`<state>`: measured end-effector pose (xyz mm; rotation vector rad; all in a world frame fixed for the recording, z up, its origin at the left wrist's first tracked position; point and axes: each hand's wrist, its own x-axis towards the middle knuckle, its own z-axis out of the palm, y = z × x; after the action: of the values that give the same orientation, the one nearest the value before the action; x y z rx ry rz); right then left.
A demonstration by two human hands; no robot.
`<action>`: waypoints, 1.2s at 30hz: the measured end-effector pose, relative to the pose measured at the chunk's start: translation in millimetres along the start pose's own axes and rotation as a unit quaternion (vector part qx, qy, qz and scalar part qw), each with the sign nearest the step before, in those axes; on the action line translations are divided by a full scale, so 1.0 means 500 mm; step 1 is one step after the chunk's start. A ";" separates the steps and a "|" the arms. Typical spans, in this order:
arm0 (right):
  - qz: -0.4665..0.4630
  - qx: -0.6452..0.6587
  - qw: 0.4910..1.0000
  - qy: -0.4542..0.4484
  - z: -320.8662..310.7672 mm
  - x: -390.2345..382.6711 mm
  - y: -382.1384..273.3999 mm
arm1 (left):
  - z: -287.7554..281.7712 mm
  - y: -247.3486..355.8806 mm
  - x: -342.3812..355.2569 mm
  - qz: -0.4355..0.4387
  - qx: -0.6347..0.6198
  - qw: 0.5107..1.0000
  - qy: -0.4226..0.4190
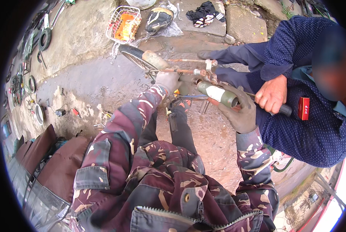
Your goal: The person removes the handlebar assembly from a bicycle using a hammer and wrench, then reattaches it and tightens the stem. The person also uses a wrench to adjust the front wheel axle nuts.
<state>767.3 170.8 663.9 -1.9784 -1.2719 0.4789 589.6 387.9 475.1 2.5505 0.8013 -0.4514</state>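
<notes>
My gloved left hand grips rusty bicycle metalwork near a front wheel; the exact part under the fingers is hidden. In my gloved right hand is a green cylinder with a white label, held tilted beside the rusty tubes and fittings. Just right of it, a co-worker's bare hand holds a black-handled tool, whose shaft runs behind my right hand.
A co-worker in dark dotted clothing crowds the right side. A white basket, bagged item and dark cloth lie beyond. Tyres, tools and cables lie at the left. Brown padded covers occupy the lower left.
</notes>
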 end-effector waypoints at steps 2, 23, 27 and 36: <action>0.006 0.004 1.000 -0.019 -0.012 0.000 0.001 | -0.022 -0.015 0.023 -0.020 -0.030 0.999 0.020; -0.007 0.025 1.000 -0.019 0.027 0.033 -0.009 | -0.165 -0.015 0.095 -0.074 -0.064 0.995 0.029; -0.023 0.012 0.999 -0.026 0.027 0.034 -0.009 | -0.201 -0.002 0.103 -0.043 -0.046 0.998 0.028; -0.011 -0.017 1.000 -0.020 0.038 0.019 0.005 | -0.242 0.012 0.133 0.039 -0.024 0.997 0.058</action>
<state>760.8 185.9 650.2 -1.9890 -1.3345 0.4918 666.3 473.0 552.5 2.5730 0.7393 -0.2581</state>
